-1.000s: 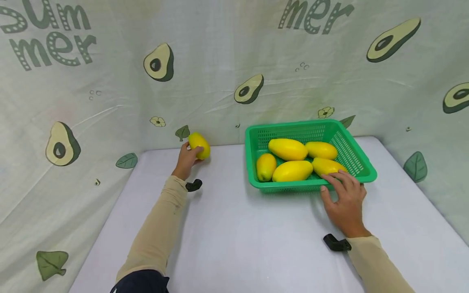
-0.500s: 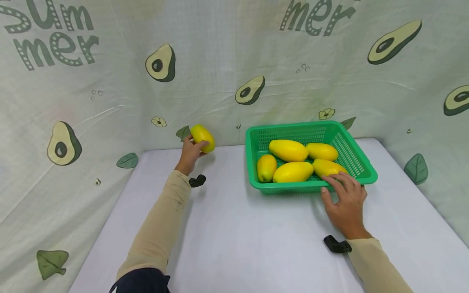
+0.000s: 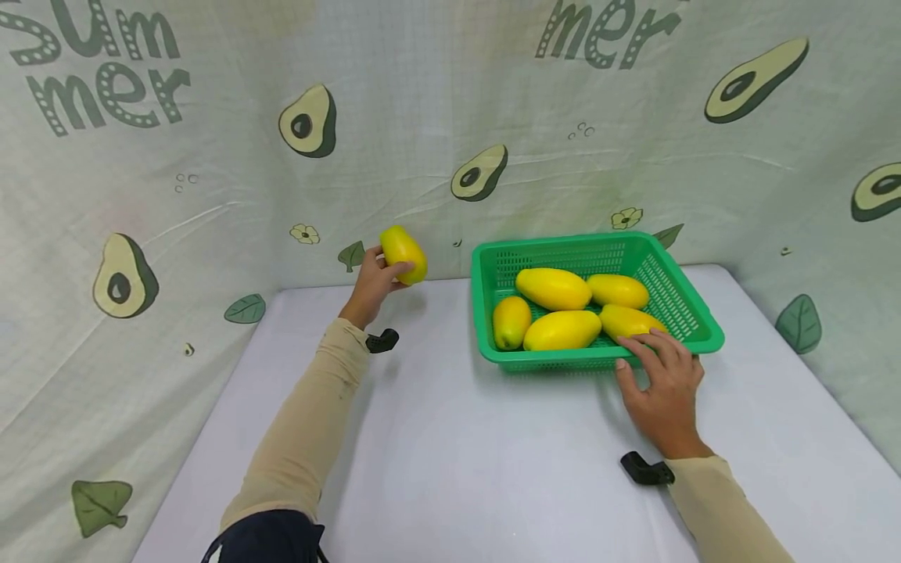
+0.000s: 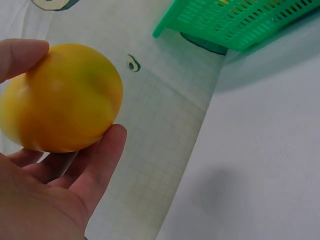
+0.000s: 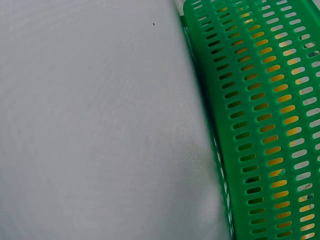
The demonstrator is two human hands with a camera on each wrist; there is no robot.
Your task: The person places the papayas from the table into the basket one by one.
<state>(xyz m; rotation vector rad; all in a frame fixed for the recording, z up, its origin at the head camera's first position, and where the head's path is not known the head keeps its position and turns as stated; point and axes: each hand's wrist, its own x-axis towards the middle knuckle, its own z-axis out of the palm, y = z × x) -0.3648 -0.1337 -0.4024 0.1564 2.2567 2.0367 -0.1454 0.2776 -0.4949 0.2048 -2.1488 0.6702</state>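
Note:
My left hand [image 3: 373,285] holds a yellow mango [image 3: 403,254] up over the back left of the table. In the left wrist view the thumb lies along one side of the mango [image 4: 65,97] and the fingers support it from the other. A green plastic basket [image 3: 549,356] with slotted walls stands at the back right, holding several more yellow mangoes [image 3: 554,288]. Over its front right rim hook the fingers of my right hand [image 3: 662,391], with the thumb against the outer wall. The right wrist view has only the basket's wall [image 5: 250,120] and the tabletop, no hand.
A white cloth covers the table [image 3: 479,469]. Behind it and at both sides hangs a pale curtain [image 3: 394,141] printed with avocados and leaves. Black wrist mounts [image 3: 382,341] stick out from both sleeves.
My left hand has raised the mango from the back edge of the table and carried it a little to the right. The right hand and the basket have stayed in place.

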